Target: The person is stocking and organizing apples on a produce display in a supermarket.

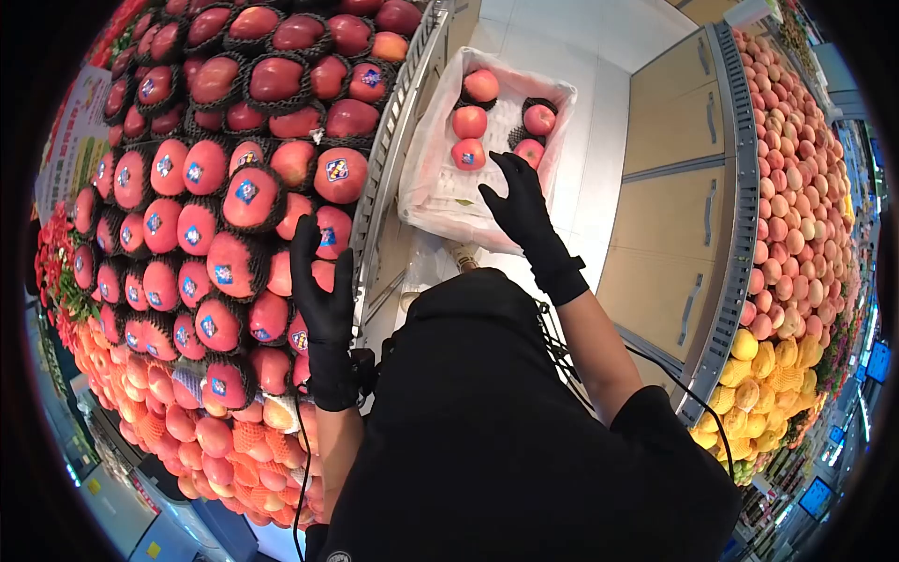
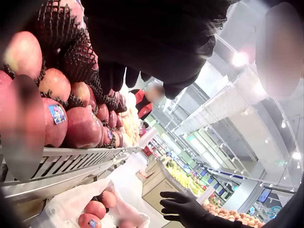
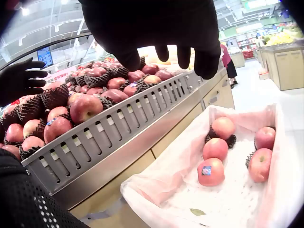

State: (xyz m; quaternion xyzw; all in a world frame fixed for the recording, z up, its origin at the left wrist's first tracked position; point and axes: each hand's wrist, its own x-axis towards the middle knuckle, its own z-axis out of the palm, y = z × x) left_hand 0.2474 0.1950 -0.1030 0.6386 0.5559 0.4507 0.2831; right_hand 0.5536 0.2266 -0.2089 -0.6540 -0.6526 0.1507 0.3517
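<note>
Five apples [image 1: 469, 122] in a crate [image 1: 436, 199], right hand [image 1: 523, 210] spread above them, left hand [image 1: 326, 304] spread by stacked apples [image 1: 251, 199]

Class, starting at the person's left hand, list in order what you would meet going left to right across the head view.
Left hand → lined crate → pale cabinet → pile of peaches.

Peaches [image 1: 791, 192] lie heaped beside yellow fruit [image 1: 747, 397]; pale cabinet doors [image 1: 670, 225] stand below; red flowers [image 1: 58, 239] sit near a sign [image 1: 82, 140].
</note>
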